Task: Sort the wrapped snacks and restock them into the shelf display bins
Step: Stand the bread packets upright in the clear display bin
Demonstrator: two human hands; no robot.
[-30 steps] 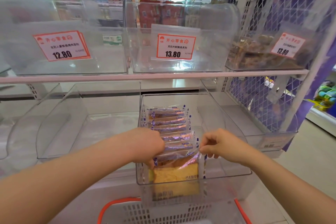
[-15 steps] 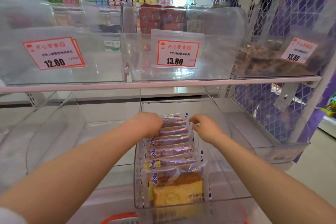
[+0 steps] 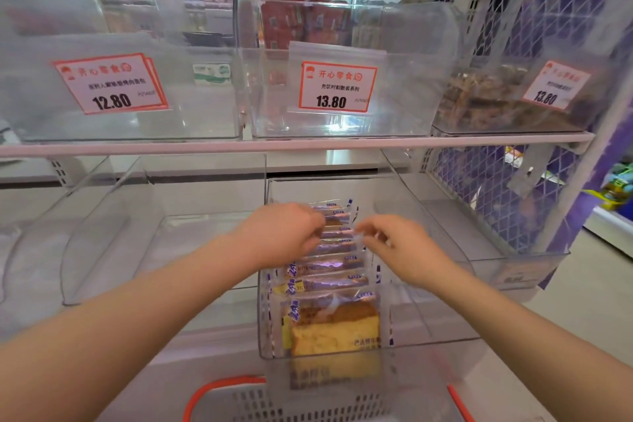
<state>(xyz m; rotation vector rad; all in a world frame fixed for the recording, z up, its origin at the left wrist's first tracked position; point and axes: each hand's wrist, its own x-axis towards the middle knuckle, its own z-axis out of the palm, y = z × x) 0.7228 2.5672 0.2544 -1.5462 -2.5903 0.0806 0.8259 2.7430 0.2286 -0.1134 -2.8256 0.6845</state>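
Single head-worn view looks forward and down, close over the clear bin (image 3: pixel 428 346).

In front of me I see the display bin (image 3: pixel 442 305) of clear, smooth plastic with glossy walls, and the wrapped snacks (image 3: pixel 334 279) standing in it have thin shiny film wrappers, partly transparent and crinkled, so that the porous, matt yellow cake (image 3: pixel 337 332) is visible through the front one. The upper bins (image 3: pixel 404 55) are of the same transparent hard plastic, and their price cards (image 3: pixel 337 87) look like matt paper behind a clear sleeve. I can also see the side mesh panel (image 3: pixel 561 27), which looks like white painted metal, and the basket (image 3: pixel 219 394) below, of perforated white plastic with a smooth orange rim.
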